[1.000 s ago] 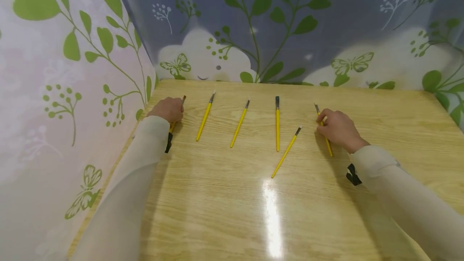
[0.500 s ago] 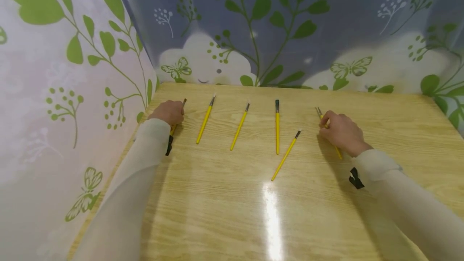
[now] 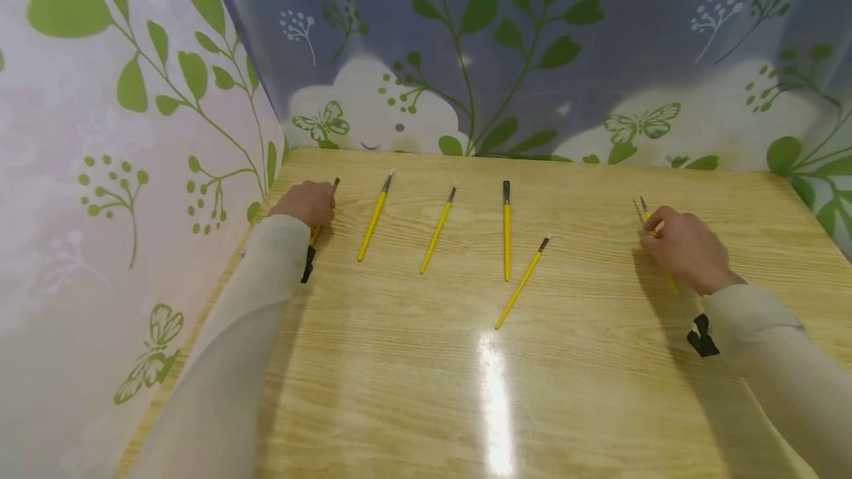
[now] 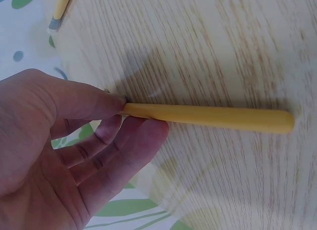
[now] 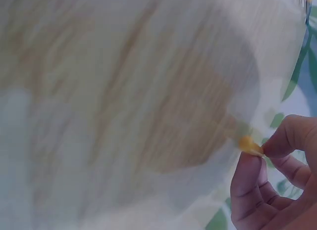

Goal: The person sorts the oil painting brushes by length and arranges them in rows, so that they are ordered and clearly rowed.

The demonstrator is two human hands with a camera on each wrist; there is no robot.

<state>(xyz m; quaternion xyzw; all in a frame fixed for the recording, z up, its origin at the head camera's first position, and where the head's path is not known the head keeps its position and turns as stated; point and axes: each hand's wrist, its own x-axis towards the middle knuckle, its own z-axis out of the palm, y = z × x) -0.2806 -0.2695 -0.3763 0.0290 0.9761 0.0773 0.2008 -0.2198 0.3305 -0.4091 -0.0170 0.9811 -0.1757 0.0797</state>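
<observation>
At the far left of the table, my left hand (image 3: pixel 304 203) pinches a yellow-handled paintbrush (image 4: pixel 213 117) between thumb and fingers; in the left wrist view its rounded handle end points right. My right hand (image 3: pixel 685 246), over the right side of the table, pinches another paintbrush (image 3: pixel 644 205), its bristle tip pointing away from me. The right wrist view shows only that brush's blurred yellow handle end (image 5: pixel 247 143) at the fingertips. Between the hands lie a pointed brush (image 3: pixel 374 222), a thin brush (image 3: pixel 439 231), a flat dark-tipped brush (image 3: pixel 507 235) and a slanted brush (image 3: pixel 522 283).
The wood-grain table (image 3: pixel 373 375) meets a leaf-patterned back wall (image 3: pixel 546 58) and a pale patterned left wall (image 3: pixel 73 242). A bright light reflection lies on the tabletop in front of the brushes.
My right hand has lifted its paintbrush and carried it to the right, away from the slanted brush. The left hand keeps its place on its brush.
</observation>
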